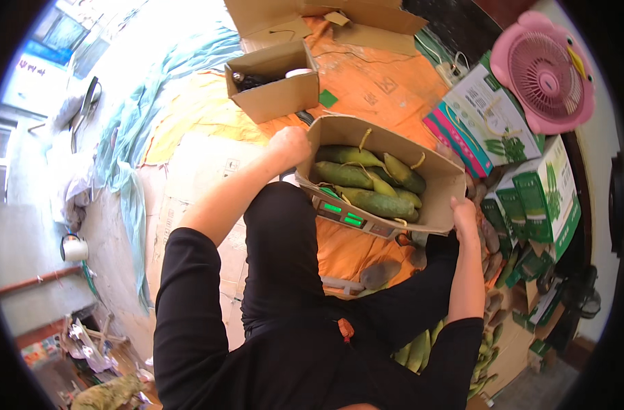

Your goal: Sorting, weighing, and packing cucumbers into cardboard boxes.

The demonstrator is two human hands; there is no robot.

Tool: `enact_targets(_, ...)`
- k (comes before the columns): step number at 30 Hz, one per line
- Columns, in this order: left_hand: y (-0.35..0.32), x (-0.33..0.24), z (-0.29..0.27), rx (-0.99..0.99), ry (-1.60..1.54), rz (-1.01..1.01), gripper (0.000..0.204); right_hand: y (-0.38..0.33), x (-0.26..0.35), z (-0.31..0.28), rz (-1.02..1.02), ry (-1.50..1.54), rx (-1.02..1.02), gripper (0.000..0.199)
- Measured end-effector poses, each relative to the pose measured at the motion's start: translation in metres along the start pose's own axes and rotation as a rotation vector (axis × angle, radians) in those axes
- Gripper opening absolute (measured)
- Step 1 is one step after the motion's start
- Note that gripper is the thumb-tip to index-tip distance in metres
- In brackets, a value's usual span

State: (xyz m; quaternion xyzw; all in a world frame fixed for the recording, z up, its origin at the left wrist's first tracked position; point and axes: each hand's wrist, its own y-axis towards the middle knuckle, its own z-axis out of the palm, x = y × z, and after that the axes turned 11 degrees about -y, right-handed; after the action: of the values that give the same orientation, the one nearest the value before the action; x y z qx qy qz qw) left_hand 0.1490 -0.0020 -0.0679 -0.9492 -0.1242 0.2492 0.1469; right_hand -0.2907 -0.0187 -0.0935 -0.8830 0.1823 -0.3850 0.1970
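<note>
An open brown cardboard box [443, 179] sits on a weighing scale [345, 216] with green lit displays. Inside lie several long green fruits [367, 183] with dry stems. My left hand [289, 146] grips the box's left wall. My right hand [464, 216] holds the box's near right corner. Both black-sleeved arms reach out over my black-trousered knee.
A smaller open carton [274, 87] with dark items stands beyond the box on an orange sheet [380, 85]. Green and white printed cartons [531, 191] are stacked at the right under a pink fan [546, 74]. More green fruits [416, 350] lie near my right side.
</note>
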Motion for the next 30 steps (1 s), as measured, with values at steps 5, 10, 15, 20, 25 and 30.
enact_targets(5,-0.005,0.022,-0.011,-0.075,-0.1,0.0,0.03,0.005,0.02,0.001,-0.069,0.066,0.038,0.025)
enact_targets(10,-0.004,0.041,-0.054,-0.121,-0.094,-0.014,0.024,0.007,0.072,-0.002,-0.253,-0.103,-0.011,0.023)
enact_targets(15,-0.021,0.132,-0.081,-0.464,-0.382,-0.026,0.027,-0.039,0.181,0.025,-0.345,-0.236,0.044,0.027)
enact_targets(20,-0.104,0.144,-0.153,-0.446,-0.225,-0.16,0.03,-0.043,0.223,0.071,-0.563,-0.243,0.05,0.034)
enact_targets(25,-0.183,0.229,-0.158,-0.559,-0.118,-0.149,0.026,-0.094,0.252,0.162,-0.665,-0.367,0.172,0.035)
enact_targets(30,-0.272,0.322,-0.131,-0.562,-0.229,-0.251,0.028,-0.165,0.253,0.255,-0.641,-0.556,0.38,0.032)
